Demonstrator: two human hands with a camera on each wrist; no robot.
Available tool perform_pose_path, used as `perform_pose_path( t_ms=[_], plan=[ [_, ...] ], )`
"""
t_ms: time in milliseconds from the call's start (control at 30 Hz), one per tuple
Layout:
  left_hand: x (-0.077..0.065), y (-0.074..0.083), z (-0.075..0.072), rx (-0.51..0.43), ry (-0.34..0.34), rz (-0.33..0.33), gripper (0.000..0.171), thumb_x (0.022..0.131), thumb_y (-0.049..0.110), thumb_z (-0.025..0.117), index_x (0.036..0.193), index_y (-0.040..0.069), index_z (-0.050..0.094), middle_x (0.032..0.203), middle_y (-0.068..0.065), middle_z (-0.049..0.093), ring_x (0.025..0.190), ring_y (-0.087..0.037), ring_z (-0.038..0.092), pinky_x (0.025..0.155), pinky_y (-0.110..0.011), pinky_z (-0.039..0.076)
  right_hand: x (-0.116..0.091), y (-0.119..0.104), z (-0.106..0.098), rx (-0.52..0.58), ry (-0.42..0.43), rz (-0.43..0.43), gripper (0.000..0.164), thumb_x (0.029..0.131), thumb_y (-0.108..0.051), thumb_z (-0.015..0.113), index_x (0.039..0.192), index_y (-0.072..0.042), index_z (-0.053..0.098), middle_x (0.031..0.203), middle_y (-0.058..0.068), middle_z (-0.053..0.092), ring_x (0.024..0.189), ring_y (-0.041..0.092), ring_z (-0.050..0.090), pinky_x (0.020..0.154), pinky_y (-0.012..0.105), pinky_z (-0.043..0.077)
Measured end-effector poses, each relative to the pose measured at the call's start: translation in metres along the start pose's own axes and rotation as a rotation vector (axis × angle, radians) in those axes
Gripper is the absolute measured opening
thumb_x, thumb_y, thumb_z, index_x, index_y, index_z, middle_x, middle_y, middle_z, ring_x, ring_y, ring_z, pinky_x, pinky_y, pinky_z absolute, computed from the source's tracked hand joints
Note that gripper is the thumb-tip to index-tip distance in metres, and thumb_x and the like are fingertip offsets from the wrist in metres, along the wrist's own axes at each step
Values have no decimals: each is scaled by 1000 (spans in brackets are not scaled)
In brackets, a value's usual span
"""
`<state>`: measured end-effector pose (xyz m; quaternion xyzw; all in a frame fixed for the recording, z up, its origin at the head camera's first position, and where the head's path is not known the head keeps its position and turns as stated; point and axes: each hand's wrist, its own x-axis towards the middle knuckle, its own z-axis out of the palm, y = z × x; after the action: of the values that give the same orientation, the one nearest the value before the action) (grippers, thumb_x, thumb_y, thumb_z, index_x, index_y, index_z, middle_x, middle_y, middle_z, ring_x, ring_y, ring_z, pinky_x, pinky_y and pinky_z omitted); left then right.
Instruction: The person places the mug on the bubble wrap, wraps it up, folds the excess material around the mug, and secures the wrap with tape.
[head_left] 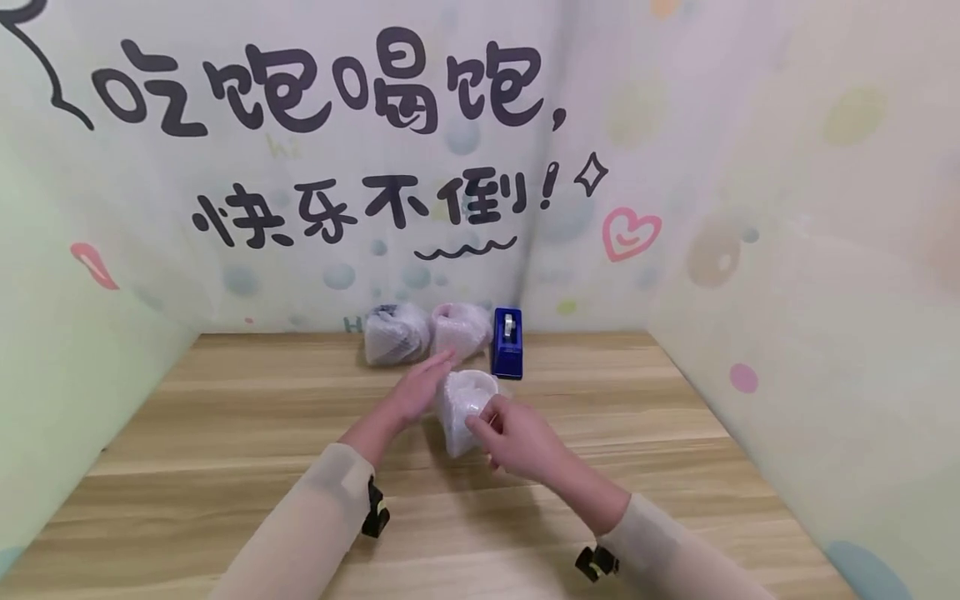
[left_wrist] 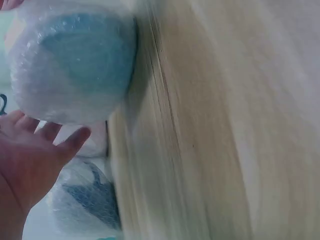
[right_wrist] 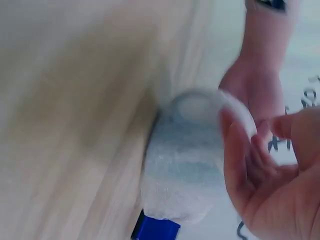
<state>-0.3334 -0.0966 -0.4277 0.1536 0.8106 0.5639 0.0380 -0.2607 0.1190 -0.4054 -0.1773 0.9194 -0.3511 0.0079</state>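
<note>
A cup-shaped piece in bubble wrap (head_left: 459, 421), with a pale round rim, is between the two hands at the middle of the table. My right hand (head_left: 521, 437) has its thumb and fingers bent at the rim, pinching the wrapped edge; the right wrist view shows these fingers (right_wrist: 235, 155) close up. On the other side, my left hand (head_left: 422, 390) lies with its fingers extended along the wrap. In the left wrist view, the wrapped cup's bluish side (left_wrist: 80, 60) stands just above the spread left fingers (left_wrist: 72, 142).
Two more bubble-wrapped pieces, one with dark markings (head_left: 396, 335) and one pinkish (head_left: 459, 329), stand against the back wall. Beside them is a blue tape dispenser (head_left: 507, 354). Printed walls enclose the wooden table (head_left: 247, 425) at the back and both sides.
</note>
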Motion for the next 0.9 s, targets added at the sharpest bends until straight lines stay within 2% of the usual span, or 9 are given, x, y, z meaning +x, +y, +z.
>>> perform_pose_path(
  t_ms=[33, 67, 133, 233, 367, 500, 667, 767, 900],
  plan=[
    [0, -1, -1, 21, -19, -6, 53, 117, 28, 37, 160, 2, 53, 170, -19, 48, 160, -41, 42, 133, -57, 32, -3, -1, 4, -18, 7, -7, 30, 109, -40, 67, 98, -12, 65, 76, 0, 69, 64, 13, 64, 57, 29, 53],
    [0, -2, -2, 34, -35, -16, 53, 116, 27, 38, 158, 2, 55, 165, -21, 54, 151, -41, 51, 128, -55, 40, -6, -2, 8, -38, 30, -8, 31, 107, -41, 70, 100, -12, 64, 78, 0, 69, 67, 12, 63, 59, 30, 52],
    [-4, -6, -5, 36, -40, -28, 50, 112, 22, 42, 154, 2, 60, 155, -23, 62, 136, -38, 61, 114, -48, 51, -7, 1, 13, -96, 89, -1, 36, 101, -44, 77, 103, -11, 61, 84, 1, 69, 72, 13, 60, 62, 30, 50],
    [-18, -9, -10, 24, -39, 1, 50, 105, 11, 54, 151, -5, 58, 145, -29, 63, 124, -38, 66, 101, -43, 58, -2, 9, 15, -94, 120, 0, 43, 96, -37, 86, 109, -8, 56, 94, 7, 71, 77, 15, 63, 65, 32, 53],
    [-38, -10, -14, 67, -19, 12, 62, 99, 8, 74, 153, -7, 48, 151, -31, 57, 136, -47, 63, 107, -52, 60, 14, 22, 15, -39, 122, -25, 40, 96, -19, 87, 114, -8, 53, 105, 13, 73, 84, 20, 73, 69, 33, 60],
    [-48, -10, -13, 127, 90, -9, 71, 96, 8, 81, 154, -8, 42, 151, -32, 54, 135, -50, 62, 111, -56, 58, 39, 25, 17, 4, 96, -47, 35, 99, -12, 82, 121, -7, 55, 118, 18, 75, 96, 28, 78, 79, 39, 66],
    [-38, -16, -18, 139, 246, -50, 65, 97, 3, 77, 152, -9, 44, 149, -35, 55, 133, -52, 62, 111, -58, 57, 73, 22, 24, -44, 72, -72, 36, 102, -16, 80, 128, -6, 57, 125, 20, 76, 105, 33, 79, 89, 44, 66],
    [-27, -23, -24, 144, 274, -72, 64, 99, 4, 75, 154, -8, 44, 152, -35, 55, 137, -53, 60, 113, -58, 56, 89, 22, 29, -65, 82, -57, 36, 103, -18, 79, 129, -7, 57, 128, 20, 76, 108, 33, 79, 92, 44, 65],
    [-15, -30, -29, 131, 274, -80, 66, 102, 7, 74, 158, -6, 42, 159, -35, 52, 144, -52, 57, 117, -57, 53, 104, 22, 33, -60, 112, -29, 34, 103, -17, 79, 128, -8, 58, 130, 20, 76, 110, 34, 79, 95, 45, 65]
  ],
)
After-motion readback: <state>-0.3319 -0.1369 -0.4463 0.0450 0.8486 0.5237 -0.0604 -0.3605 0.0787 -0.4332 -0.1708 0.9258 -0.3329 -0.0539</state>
